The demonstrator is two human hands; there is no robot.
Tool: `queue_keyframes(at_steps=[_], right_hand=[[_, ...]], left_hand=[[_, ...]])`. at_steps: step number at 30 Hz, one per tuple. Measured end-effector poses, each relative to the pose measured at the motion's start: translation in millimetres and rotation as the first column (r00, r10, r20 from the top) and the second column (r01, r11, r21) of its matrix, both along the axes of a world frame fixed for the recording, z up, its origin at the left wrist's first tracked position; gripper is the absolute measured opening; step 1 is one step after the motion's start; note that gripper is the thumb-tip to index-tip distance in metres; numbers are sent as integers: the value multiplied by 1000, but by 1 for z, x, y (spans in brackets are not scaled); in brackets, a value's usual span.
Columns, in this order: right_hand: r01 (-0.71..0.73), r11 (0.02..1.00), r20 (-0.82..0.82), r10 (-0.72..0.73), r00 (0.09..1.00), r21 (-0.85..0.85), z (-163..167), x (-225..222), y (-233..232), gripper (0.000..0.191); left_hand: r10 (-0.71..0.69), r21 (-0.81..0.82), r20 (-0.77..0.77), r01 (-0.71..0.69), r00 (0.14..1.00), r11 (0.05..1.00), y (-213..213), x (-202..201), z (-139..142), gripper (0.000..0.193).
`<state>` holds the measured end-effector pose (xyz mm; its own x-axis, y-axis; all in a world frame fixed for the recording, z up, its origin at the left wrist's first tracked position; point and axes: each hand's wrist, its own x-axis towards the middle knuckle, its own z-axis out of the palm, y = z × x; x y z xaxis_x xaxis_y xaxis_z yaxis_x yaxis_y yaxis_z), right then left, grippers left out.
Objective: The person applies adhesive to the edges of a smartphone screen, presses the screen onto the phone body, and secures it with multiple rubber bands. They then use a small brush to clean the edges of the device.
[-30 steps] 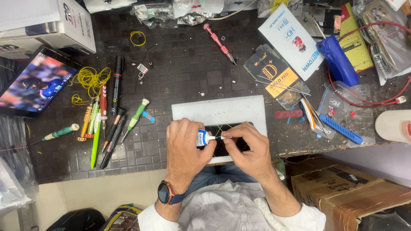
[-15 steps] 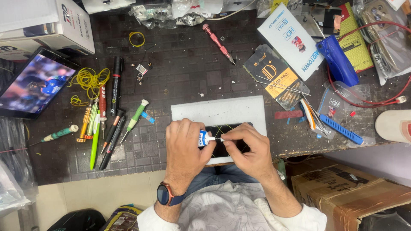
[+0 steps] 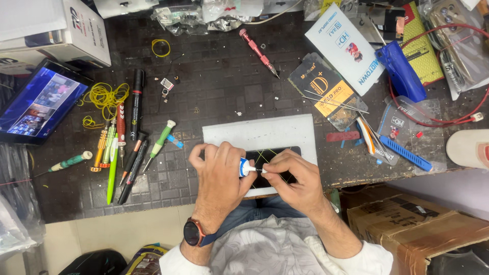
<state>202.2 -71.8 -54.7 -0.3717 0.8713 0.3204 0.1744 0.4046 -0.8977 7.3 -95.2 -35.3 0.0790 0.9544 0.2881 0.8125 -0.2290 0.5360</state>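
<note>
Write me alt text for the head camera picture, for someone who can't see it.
Seen from above, a person's left hand holds a small blue and white tube while the right hand works at its tip, over a dark phone lying on a white mat. Screwdrivers, pens and yellow rubber bands lie left on the dark worktable.

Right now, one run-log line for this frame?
left hand: holds small blue-white tube | right hand: at tube tip, over black phone banded with yellow rubber bands | base: white mat | screwdrivers lie left
</note>
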Motion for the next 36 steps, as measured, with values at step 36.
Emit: queue_keyframes(at_steps=[36], right_hand=[[202, 935, -246, -278, 929, -291, 19, -13, -58, 24]], left_hand=[[-250, 57, 766, 324, 593, 944, -6, 23, -3, 20]])
